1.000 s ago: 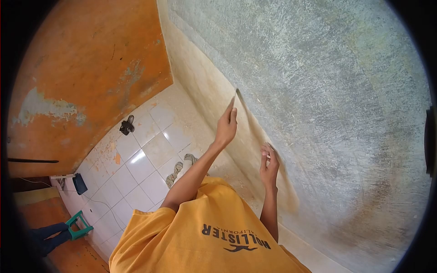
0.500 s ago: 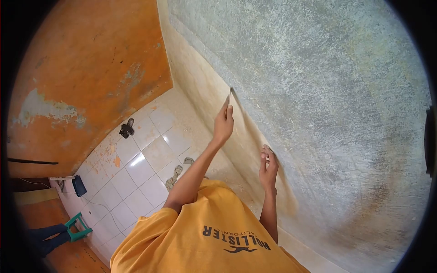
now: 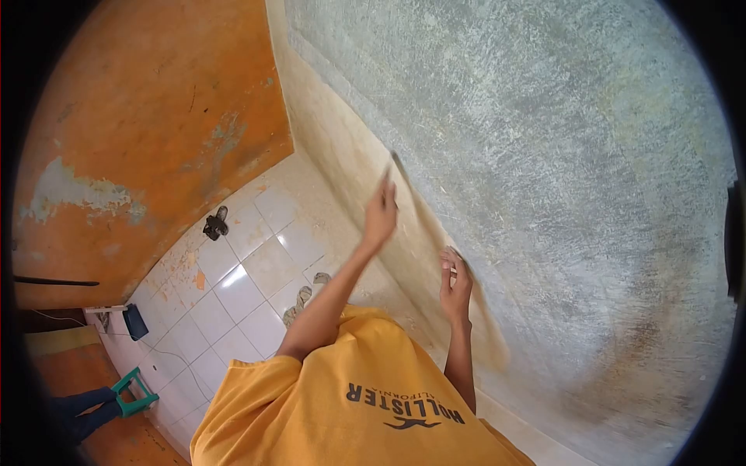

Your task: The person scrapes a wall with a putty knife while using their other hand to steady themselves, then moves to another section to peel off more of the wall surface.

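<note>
My left hand [image 3: 381,213] is closed around a thin, flat scraper [image 3: 393,165], smeared by motion. Its tip meets the rough grey wall [image 3: 544,155] close to where the grey surface borders the smooth cream band [image 3: 342,120]. Lower along the same border, my right hand [image 3: 457,286] rests its fingertips against the wall. Those fingers are stretched out and slightly bent, with nothing visible in them. Both forearms reach out from a yellow T-shirt [image 3: 342,388].
An orange wall [image 3: 171,85] with peeling patches stands at left. Paint flakes [image 3: 200,279] and a small dark object [image 3: 216,224] lie on the white tiled floor [image 3: 210,311]. A person's legs [image 3: 85,404] show beside a green stool [image 3: 138,392]. A blue dustpan-like item [image 3: 134,321] lies nearby.
My left hand has shifted very slightly and is now blurred, with the scraper harder to make out. My right hand has stayed nearly in place against the wall.
</note>
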`<state>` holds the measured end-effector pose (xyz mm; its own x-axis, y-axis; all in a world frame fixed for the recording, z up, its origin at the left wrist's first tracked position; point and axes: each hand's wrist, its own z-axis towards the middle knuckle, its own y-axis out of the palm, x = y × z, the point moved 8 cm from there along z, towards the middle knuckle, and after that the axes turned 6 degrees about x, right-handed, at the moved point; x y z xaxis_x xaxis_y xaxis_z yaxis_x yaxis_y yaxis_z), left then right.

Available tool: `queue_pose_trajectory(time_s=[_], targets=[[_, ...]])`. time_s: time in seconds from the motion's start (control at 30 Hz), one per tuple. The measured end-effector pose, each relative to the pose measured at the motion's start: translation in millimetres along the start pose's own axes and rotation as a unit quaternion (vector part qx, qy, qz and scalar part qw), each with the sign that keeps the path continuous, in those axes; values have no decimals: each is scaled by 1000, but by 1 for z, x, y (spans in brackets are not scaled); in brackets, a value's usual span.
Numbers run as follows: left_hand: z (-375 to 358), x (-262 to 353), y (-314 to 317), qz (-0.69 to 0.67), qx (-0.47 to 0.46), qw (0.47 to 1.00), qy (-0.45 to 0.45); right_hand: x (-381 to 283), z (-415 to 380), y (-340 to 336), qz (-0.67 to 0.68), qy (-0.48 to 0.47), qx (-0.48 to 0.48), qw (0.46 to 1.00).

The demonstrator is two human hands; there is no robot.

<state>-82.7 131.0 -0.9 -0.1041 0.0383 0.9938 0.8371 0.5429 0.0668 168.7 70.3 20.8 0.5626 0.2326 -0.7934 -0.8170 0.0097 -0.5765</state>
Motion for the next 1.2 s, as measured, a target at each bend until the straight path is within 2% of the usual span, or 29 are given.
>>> queue_pose_trajectory(time_s=[0.1,0.3,0.77,0.87,1.03,1.2], targets=[[-40,-8,17,14,-52,998,-31,4,3,3,13,4,-3,1000],[-17,4,2,-14,-28,999,-30,-10,4,8,2,17,3,1000],[-20,-5,9,54,-45,997,15,-7,-1,13,12,31,-3,999],[0,-10,5,46,-20,999,8,-8,-5,14,10,33,-10,999],[-26,-1,6,76,-48,996,18,-4,-9,19,14,31,-31,999],[-1,-8,1,53,-32,998,-7,0,-11,15,17,47,-29,998]])
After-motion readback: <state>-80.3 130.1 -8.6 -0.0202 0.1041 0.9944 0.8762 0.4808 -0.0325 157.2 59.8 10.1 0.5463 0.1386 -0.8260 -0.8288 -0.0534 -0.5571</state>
